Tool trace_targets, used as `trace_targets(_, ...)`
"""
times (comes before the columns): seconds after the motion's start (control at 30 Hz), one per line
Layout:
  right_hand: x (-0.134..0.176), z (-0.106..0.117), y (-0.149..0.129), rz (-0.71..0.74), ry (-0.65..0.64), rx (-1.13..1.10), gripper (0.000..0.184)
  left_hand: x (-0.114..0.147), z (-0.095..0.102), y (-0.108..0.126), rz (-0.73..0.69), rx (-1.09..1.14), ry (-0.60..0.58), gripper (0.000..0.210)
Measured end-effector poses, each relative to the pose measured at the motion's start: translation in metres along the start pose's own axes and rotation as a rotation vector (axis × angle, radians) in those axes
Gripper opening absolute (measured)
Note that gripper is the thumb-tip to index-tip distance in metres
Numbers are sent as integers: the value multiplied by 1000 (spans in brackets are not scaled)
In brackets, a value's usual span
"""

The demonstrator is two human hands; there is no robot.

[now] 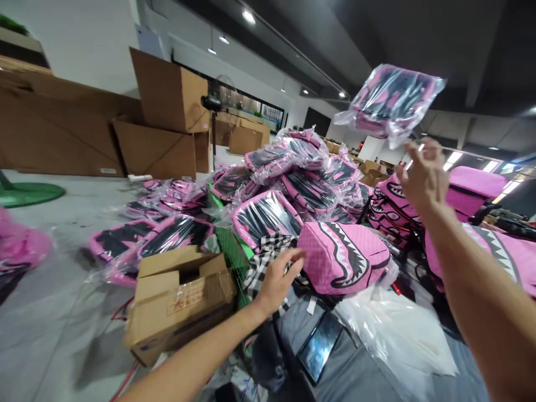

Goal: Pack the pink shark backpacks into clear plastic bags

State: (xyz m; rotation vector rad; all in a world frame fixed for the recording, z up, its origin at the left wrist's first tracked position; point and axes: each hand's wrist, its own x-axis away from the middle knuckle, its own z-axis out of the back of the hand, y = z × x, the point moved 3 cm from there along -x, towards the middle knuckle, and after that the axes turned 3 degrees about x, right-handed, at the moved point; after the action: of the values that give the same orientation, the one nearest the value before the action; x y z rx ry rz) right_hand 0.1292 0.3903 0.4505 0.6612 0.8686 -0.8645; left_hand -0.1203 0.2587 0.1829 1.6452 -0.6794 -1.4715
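One plastic-wrapped pink-and-black bag [391, 100] is up in the air at far right, tilted, above the right hand [424, 170]. That hand is raised with its fingers spread wide just below the wrapping; whether a fingertip touches the plastic, I cannot tell. Nearer and to the left, a pink backpack [343, 259] with a toothed-mouth print lies on its side. The left hand [280, 279] is at its left edge, a narrow gap showing between thumb and fingers; contact with the backpack is unclear. Black-and-white checked cloth [266, 268] lies beside and beneath this hand. Nearest are a phone [320, 345] on grey fabric [364, 371] and, to its right, clear plastic bags [402, 324]. Beyond the backpack rises a pile of wrapped bags [310, 187]. A cardboard box [184, 312] with its flaps up stands near left; large cartons [62, 123] stand far left.
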Motion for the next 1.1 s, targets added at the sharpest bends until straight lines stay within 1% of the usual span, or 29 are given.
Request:
trace_targets(0.03, 16, -18, -6, 52, -126, 13, 45, 24, 1, -29, 75, -61, -7, 28)
trace_targets(0.07, 43, -38, -11, 121, -324, 4, 43, 49, -2, -54, 123, -109, -61, 27)
trace_targets(0.1, 79, -60, -14, 213, -587, -14, 43, 73, -6, -74, 149, -153, -113, 26)
trace_targets(0.13, 119, -76, -13, 247, -720, -26, 44, 95, -9, -90, 168, -189, -156, 26)
trace_targets(0.17, 160, -90, -10, 260, -820, -27, 52, 116, -13, -102, 171, -228, -182, 26)
trace_targets(0.2, 200, -103, -6, 279, -930, -11, 65, 133, -17, -111, 148, -271, -199, 27)
trace_targets(0.23, 235, -112, -1, 283, -990, -2, 77, 148, -22, -117, 102, -316, -217, 27)
trace_targets(0.27, 262, -120, 3, 264, -976, 8, 82, 161, -28, -121, 38, -364, -242, 27)
trace_targets(0.3, 281, -126, 6, 227, -933, 3, 82, 171, -36, -124, -35, -412, -279, 27)
trace_targets(0.33, 293, -131, 7, 191, -882, -24, 75, 180, -46, -128, -107, -453, -328, 31)
trace_targets(0.37, 299, -136, 7, 158, -836, -61, 64, 188, -59, -132, -164, -488, -384, 41)
trace_targets(0.43, 297, -147, 4, 115, -799, -146, 39, 199, -84, -142, -191, -555, -465, 76)
trace_targets(0.47, 292, -153, 2, 104, -803, -178, 30, 203, -95, -147, -175, -592, -473, 91)
trace_targets(0.5, 285, -159, 0, 93, -807, -196, 24, 206, -105, -152, -153, -629, -465, 102)
trace_targets(0.53, 278, -164, -1, 81, -805, -206, 20, 208, -112, -157, -135, -662, -446, 106)
trace_targets(0.57, 269, -168, -1, 65, -793, -217, 17, 209, -117, -160, -131, -687, -423, 107)
trace_targets(0.63, 248, -171, 1, 19, -741, -238, 14, 210, -119, -166, -160, -716, -381, 101)
trace_targets(0.73, 205, -166, 11, -78, -610, -264, 20, 197, -109, -173, -162, -765, -314, 86)
trace_targets(0.83, 156, -151, 28, -180, -458, -290, 30, 166, -99, -176, -88, -808, -282, 74)
trace_targets(0.9, 128, -136, 42, -299, -327, -363, 36, 141, -100, -172, -56, -760, -286, 69)
trace_targets(0.93, 117, -127, 48, -361, -260, -406, 40, 129, -103, -168, -45, -697, -289, 68)
trace_targets(1.0, 101, -105, 56, -455, -157, -474, 46, 109, -111, -158, 18, -495, -302, 67)
trace_targets(1.03, 95, -91, 58, -487, -120, -497, 47, 101, -116, -155, 86, -360, -314, 66)
trace_targets(1.1, 86, -58, 56, -547, -42, -547, 44, 87, -129, -151, 287, -42, -341, 62)
